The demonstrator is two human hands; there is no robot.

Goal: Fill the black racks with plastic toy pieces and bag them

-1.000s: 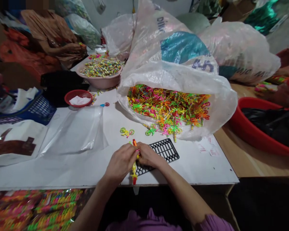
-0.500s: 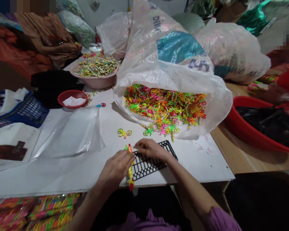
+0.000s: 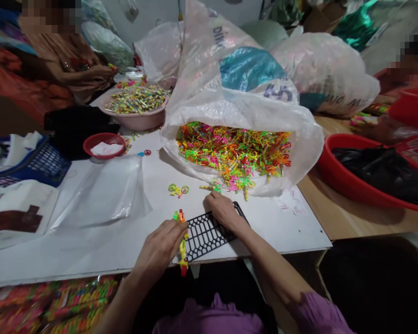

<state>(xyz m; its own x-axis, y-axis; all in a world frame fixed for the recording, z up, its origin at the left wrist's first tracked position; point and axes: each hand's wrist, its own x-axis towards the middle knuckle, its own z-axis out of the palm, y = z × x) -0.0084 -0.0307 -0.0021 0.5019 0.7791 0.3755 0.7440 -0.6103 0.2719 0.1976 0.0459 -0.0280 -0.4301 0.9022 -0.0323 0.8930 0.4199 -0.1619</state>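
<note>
My left hand is shut on a yellow and orange plastic strip at the table's front edge. My right hand lies across the upper edge of a black plastic grid, its fingers hiding part of the grid. The strip touches the grid's left end. Just above the hands, a small green and yellow plastic piece lies on the white table. A white sack spills a heap of bright plastic pieces beyond my right hand.
A pink basin of wrapped pieces and a small red bowl stand at the back left. A clear plastic sheet lies left. A red tub holds black plastic at right. Co-workers sit at both back corners.
My hands have moved apart: the right hand has slid from the strip to the grid's upper edge. The left hand keeps the strip, now at the grid's left end. The view has shifted slightly.
</note>
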